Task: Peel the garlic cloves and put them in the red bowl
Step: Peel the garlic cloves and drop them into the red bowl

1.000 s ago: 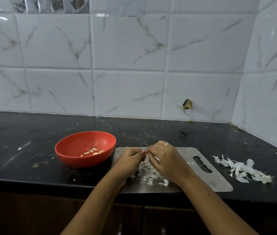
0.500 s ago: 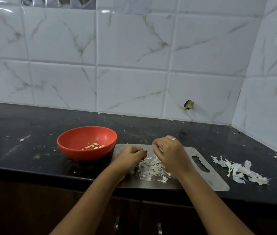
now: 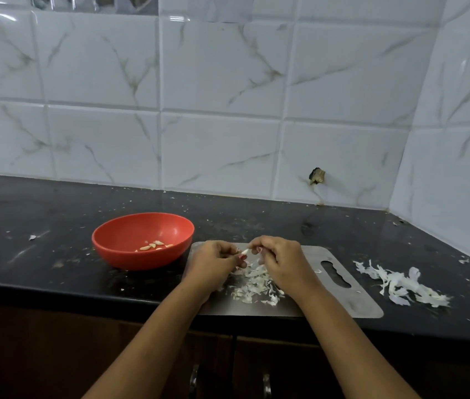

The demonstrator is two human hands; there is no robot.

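Observation:
A red bowl (image 3: 130, 243) stands on the black counter left of the hands, with several peeled garlic cloves (image 3: 153, 246) on its bottom. Over a steel cutting board (image 3: 308, 300), my left hand (image 3: 213, 263) and my right hand (image 3: 279, 260) face each other, fingertips meeting. Between them they pinch one small pale garlic clove (image 3: 245, 251). A heap of white garlic skins (image 3: 256, 286) lies on the board just below the hands.
A second pile of garlic skins (image 3: 400, 286) lies on the counter (image 3: 41, 254) right of the board. White tiled walls close the back and right side. Cabinet doors with handles (image 3: 195, 378) sit below the counter's front edge.
Both hands have lifted slightly off the skin heap and come together again, and the pale clove now shows between the fingertips. The bowl and board have not moved.

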